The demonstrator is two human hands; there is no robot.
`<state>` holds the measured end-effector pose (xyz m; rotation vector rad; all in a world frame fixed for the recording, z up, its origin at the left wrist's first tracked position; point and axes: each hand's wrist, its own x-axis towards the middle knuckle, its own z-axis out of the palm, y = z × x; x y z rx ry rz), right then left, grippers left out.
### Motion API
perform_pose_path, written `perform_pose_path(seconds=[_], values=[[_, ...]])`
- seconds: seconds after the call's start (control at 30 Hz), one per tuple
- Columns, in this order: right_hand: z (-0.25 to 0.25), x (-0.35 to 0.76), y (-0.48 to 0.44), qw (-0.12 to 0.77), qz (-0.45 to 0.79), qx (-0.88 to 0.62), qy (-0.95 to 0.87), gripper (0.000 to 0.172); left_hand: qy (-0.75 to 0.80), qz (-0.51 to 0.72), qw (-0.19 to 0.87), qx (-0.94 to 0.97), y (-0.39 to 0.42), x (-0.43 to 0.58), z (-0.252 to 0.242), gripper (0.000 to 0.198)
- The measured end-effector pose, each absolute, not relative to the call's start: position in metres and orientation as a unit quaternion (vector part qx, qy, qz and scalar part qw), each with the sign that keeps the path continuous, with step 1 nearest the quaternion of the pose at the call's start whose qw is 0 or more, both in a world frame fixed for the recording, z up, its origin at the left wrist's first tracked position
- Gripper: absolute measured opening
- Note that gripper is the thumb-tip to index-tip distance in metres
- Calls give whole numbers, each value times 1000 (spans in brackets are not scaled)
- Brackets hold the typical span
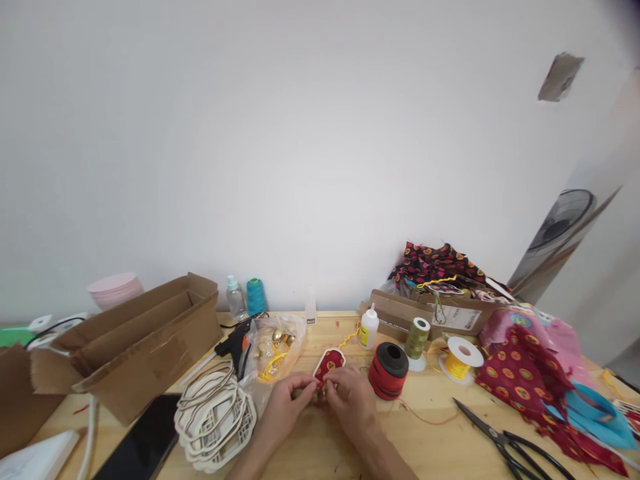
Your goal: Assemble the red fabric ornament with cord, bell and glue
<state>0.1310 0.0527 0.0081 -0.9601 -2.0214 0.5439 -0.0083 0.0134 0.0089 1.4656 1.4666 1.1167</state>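
Observation:
My left hand (286,400) and my right hand (350,397) meet low in the middle of the wooden table (430,437). Both pinch the near edge of a small red patterned fabric piece with a white rim (329,363), which tilts up away from me. A yellow cord (349,340) trails from its far side toward a white glue bottle (369,327). A red and black spool (389,371) stands just right of my right hand.
Stacked wooden cut-out frames (215,417), a dark phone (143,443) and open cardboard boxes (145,347) lie on the left. A glue gun (235,343) and a bag of gold bells (273,347) sit behind them. Thread spools (417,337), scissors (505,437) and patterned fabric (525,377) fill the right.

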Motion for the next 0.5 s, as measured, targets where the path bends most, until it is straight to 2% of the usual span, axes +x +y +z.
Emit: perform_pose_path(seconds=[0.3,0.5], values=[[7,130,51,427,334,-362,-758,21,597,423,340,591,8,-6,15,27],[2,128,50,435,383,-351,-735,22,640,369,259,622,6,-1,26,17]])
